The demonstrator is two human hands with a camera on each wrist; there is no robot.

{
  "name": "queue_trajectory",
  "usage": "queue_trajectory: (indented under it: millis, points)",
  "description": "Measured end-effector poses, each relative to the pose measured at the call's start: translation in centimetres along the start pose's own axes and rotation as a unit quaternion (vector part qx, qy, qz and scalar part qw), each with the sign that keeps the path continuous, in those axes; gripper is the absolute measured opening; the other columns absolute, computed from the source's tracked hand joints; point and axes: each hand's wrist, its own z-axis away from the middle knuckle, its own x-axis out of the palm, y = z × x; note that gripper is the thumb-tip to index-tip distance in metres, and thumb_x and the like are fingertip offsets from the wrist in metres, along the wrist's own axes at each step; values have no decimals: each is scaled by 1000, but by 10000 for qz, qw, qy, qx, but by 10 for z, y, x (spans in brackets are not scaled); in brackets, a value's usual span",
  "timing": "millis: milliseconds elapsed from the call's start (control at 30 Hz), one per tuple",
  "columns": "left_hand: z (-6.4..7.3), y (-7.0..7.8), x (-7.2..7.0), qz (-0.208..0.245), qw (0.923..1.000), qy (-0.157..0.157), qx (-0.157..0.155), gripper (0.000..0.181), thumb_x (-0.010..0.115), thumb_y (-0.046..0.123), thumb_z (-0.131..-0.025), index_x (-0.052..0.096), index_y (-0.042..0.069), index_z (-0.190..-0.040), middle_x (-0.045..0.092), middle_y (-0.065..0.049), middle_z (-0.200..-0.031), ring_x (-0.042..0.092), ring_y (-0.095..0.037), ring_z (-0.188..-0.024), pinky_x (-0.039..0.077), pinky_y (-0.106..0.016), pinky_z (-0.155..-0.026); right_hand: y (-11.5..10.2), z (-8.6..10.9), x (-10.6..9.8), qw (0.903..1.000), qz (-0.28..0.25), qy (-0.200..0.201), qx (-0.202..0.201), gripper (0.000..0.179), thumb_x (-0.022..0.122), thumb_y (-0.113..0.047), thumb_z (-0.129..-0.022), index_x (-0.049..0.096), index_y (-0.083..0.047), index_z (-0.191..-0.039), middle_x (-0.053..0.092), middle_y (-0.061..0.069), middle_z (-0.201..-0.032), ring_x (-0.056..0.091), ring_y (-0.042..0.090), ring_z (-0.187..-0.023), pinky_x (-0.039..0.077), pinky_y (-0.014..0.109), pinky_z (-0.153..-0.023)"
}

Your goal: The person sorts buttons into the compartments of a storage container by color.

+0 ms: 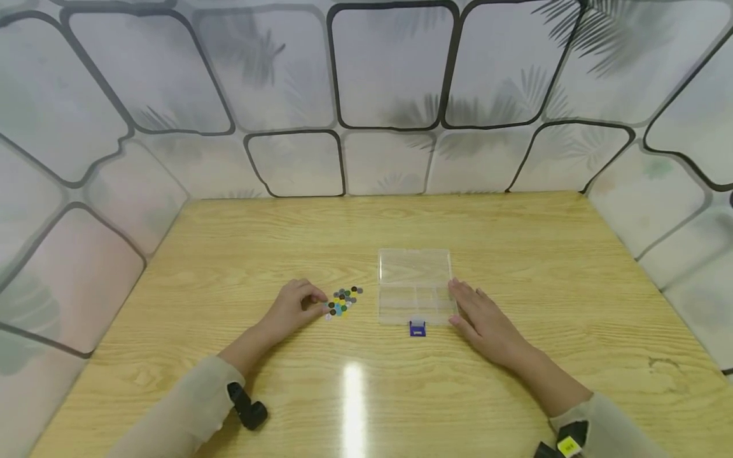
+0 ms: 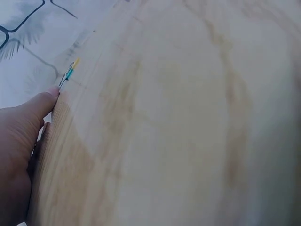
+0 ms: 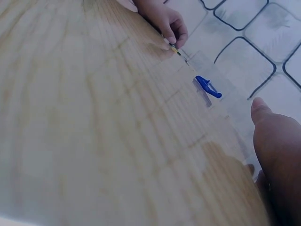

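Small round coloured pieces (image 1: 343,300), too small to name by kind, lie in a loose cluster on the table. My left hand (image 1: 294,306) is at the cluster's left edge, thumb and index fingertip a little apart beside the pieces. Whether a piece lies between them is hidden. The left wrist view shows the thumb (image 2: 44,101) by the cluster. A clear plastic compartment box (image 1: 397,305) with a blue latch (image 1: 417,329) lies with its lid laid back. My right hand (image 1: 487,324) rests against the box's right side, fingers extended; in the right wrist view its thumb (image 3: 260,110) points up.
The wood-grain table (image 1: 298,235) carries the box and pieces. Behind it and at both sides stands a patterned wall covering (image 1: 395,63). Dark wrist devices (image 1: 247,407) are strapped at both sleeves.
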Motion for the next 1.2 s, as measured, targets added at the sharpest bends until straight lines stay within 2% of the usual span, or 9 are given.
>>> queue_trajectory:
  millis: [200, 467, 767, 900, 1200]
  points:
    - [-1, 0, 1, -178, 9994, 102, 273, 11, 78, 16, -78, 67, 14, -82, 53, 7, -76, 40, -10, -74, 35, -26, -68, 1, 0, 0, 10000, -36, 9, -7, 61, 47, -29, -100, 22, -3, -149, 25, 16, -153, 25, 36, -139, 16, 50, -113]
    - [-3, 3, -4, -487, 9982, -178, 316, 11, 74, 20, -82, 66, 13, -85, 52, 6, -77, 40, -11, -74, 33, -28, -70, 1, -1, 0, 10000, -32, 5, -18, 61, 48, -28, -100, 23, -2, -148, 25, 16, -153, 26, 36, -139, 16, 49, -113]
    - [-3, 3, -11, -199, 9989, -372, 216, 12, 72, 23, -84, 66, 14, -88, 53, 7, -80, 41, -10, -77, 37, -26, -69, -1, -1, -1, 9999, -69, -69, 48, 61, 47, -29, -100, 22, -1, -149, 24, 16, -154, 25, 36, -139, 15, 49, -113]
    - [-5, 6, -14, -57, 9992, -401, 45, 13, 73, 22, -83, 66, 13, -88, 53, 6, -80, 42, -11, -78, 38, -25, -68, 0, -1, -1, 9998, -111, -112, 73, 63, 46, -29, -100, 19, -4, -150, 22, 15, -155, 24, 35, -140, 14, 49, -114]
    - [-14, 19, -19, -66, 9987, -472, 199, 11, 71, 20, -85, 64, 12, -88, 53, 6, -82, 44, -12, -83, 41, -27, -72, 1, 1, 0, 9998, -161, -112, 93, 63, 46, -30, -100, 18, -4, -150, 21, 14, -155, 22, 35, -141, 12, 46, -115]
